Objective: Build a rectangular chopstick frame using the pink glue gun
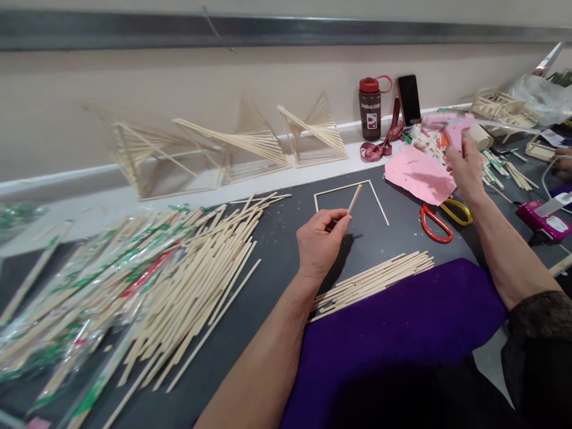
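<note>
Between the thumb and fingers of my left hand (322,241) a thin wooden stick (354,200) is pinched, its tip pointing up and away. Just behind it, an open-sided frame of sticks (342,186) lies on the dark table. My right hand (467,167) is wrapped round a pink glue gun (456,128), raised above a pink sheet (420,174); the gun's nozzle end is blurred. A row of loose sticks (379,279) lies nearer to me, beside a purple cloth (402,333).
Scissors (435,223) with red and yellow handles lie below the pink sheet. Left are piles of loose sticks (192,286) and wrapped ones (89,286). Twisted stick models (241,143), a bottle (370,113) and a phone (409,99) stand along the wall. A purple power strip (543,223) sits right.
</note>
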Demonstrator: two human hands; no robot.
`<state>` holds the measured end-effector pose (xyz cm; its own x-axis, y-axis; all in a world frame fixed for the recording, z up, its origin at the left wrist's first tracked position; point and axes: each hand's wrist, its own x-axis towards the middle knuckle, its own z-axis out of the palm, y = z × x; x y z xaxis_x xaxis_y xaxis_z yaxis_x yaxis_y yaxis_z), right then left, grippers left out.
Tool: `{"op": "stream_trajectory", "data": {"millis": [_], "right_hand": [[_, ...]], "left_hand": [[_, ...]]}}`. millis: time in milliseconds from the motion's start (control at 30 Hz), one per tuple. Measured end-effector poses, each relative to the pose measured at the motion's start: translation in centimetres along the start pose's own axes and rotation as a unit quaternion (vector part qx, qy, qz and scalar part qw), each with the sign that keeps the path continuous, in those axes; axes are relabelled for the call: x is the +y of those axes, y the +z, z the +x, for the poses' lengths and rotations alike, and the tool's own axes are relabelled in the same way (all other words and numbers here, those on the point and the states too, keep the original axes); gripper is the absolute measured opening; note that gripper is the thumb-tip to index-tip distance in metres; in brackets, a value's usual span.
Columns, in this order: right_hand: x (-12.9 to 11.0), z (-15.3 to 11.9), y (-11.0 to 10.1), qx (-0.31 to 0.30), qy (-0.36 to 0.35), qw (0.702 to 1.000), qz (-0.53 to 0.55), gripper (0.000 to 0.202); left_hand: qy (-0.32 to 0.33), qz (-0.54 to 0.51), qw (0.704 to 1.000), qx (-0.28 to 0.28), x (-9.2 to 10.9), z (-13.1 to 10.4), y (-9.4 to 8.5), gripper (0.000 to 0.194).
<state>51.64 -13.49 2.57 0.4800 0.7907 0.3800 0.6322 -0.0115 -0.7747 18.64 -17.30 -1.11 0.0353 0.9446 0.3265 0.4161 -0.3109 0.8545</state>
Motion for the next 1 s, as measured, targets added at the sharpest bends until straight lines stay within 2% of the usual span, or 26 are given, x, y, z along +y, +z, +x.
{"op": "stream_trajectory", "data": {"millis": [33,100,167,300,433,500,567,633,733,867,1000], "right_hand": [[-0.8,-0.4,0.1,0.007,-0.007,0.999,0.047,0.029],[-2.9,-1.5,0.4,-0.032,-0.005,0.988,0.148,0.021],[-5.0,-3.0,0.8,-0.118,-0.013,0.967,0.227,0.024],[-8.1,-6.3,1.6,-0.255,-0.007,0.924,0.285,0.033],[-8.8,-8.7,1.9,-0.346,0.018,0.888,0.302,0.023],[-8.6,-9.4,1.9,-0.380,0.044,0.867,0.320,0.014],[-8.3,-10.0,1.7,-0.411,0.081,0.842,0.340,0.016],[-7.8,-10.4,1.7,-0.425,0.113,0.826,0.351,0.024],[-7.2,-10.7,1.7,-0.428,0.134,0.819,0.357,0.027],[-6.6,-10.9,1.9,-0.432,0.131,0.818,0.357,0.027],[-6.4,-10.8,2.1,-0.414,0.120,0.830,0.353,0.023]], "left_hand": [[-0.009,-0.015,1.000,0.003,0.2,0.1,0.0,0.021],[-0.033,-0.062,0.997,0.017,0.5,0.4,-0.1,0.020],[-0.057,-0.126,0.990,0.042,0.9,0.9,-0.4,0.020],[-0.094,-0.242,0.963,0.076,2.0,1.3,-1.7,0.019],[-0.157,-0.318,0.935,0.020,3.6,-0.3,-2.7,0.021],[-0.197,-0.344,0.918,-0.020,3.9,-1.4,-2.7,0.024],[-0.235,-0.373,0.896,-0.047,3.9,-2.3,-2.4,0.028],[-0.262,-0.403,0.875,-0.055,3.4,-2.8,-2.1,0.028],[-0.281,-0.428,0.858,-0.051,2.6,-2.9,-1.8,0.028],[-0.292,-0.423,0.856,-0.047,2.0,-3.1,-1.8,0.030],[-0.298,-0.411,0.860,-0.051,1.7,-3.2,-1.9,0.033]]}}
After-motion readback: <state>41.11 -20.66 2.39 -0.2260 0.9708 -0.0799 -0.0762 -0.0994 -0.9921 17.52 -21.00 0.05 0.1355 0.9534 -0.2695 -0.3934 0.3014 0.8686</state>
